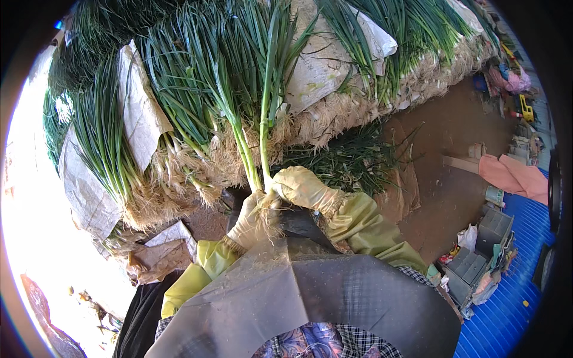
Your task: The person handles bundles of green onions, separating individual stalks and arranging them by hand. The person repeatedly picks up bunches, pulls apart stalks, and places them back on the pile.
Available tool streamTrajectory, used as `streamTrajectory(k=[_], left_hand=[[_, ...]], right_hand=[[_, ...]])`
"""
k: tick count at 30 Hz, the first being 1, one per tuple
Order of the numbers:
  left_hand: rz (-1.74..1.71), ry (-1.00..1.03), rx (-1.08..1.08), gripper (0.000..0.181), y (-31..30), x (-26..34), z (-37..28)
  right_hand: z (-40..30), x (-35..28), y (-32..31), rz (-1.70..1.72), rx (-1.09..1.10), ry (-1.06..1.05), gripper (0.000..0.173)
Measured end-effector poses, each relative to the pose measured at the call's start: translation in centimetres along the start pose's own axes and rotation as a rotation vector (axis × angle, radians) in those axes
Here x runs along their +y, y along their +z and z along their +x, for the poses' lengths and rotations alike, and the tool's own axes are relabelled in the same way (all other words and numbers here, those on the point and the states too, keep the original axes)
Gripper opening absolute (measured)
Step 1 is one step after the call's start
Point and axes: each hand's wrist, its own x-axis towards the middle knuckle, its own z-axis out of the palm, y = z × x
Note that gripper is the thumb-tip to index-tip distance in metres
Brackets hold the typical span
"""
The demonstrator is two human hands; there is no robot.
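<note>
Two or three green onions with long green leaves (267,103) stand upright before me, their white ends and roots towards my apron. My left hand (255,219), in a cream glove with a yellow-green sleeve, is closed round their lower ends, with roots hanging over its fingers. My right hand (297,184), gloved alike, has its fingers curled against the white stem of the right-hand onion. Just beyond both hands lies a heap of green onions (192,85), roots towards me. A grey apron (286,286) covers my front.
Paper sheets (139,107) lie between the onion bundles. Loose green leaves (349,156) lie on the ground below the heap, beside brown sacking (403,179). At the right are grey plastic crates (465,264), a can (494,195), a pink cloth (515,176) and a blue corrugated surface (530,250).
</note>
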Motion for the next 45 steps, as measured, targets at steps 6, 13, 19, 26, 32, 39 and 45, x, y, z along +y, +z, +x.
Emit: streamTrajectory(k=[6, 13, 19, 26, 32, 39, 45], left_hand=[[0.239, 0.204, 0.222, 0.028, 0.0, -0.3, -0.4], [0.356, 0.17, 0.241, 0.031, 2.1, -1.4, -0.1], [0.501, 0.325, 0.352, 0.024, 0.1, -1.8, 0.5], [0.412, 0.526, 0.547, 0.016, -2.3, 0.2, 1.7], [0.559, 0.326, 0.332, 0.022, -2.1, 1.7, 1.8], [0.428, 0.073, 0.065, 0.036, 0.3, -0.2, 0.3], [0.313, 0.205, -0.431, 0.015, 3.2, 0.2, -5.3]], right_hand=[[-3.6, -1.2, 0.6, 0.114, -0.275, -0.049, 0.028], [5.9, 6.9, -3.1, 1.001, 0.144, 0.83, 0.051], [9.2, 5.2, -2.8, 0.498, 0.126, 0.766, 0.038], [-1.1, -5.1, -3.4, 0.938, 0.348, 0.431, 0.031], [-9.7, 0.6, -6.4, 0.382, 0.456, 0.967, 0.039], [2.1, 1.1, 0.8, 0.945, -0.033, 0.619, 0.052], [6.6, 2.1, -1.4, 0.586, -0.131, 0.032, 0.04]])
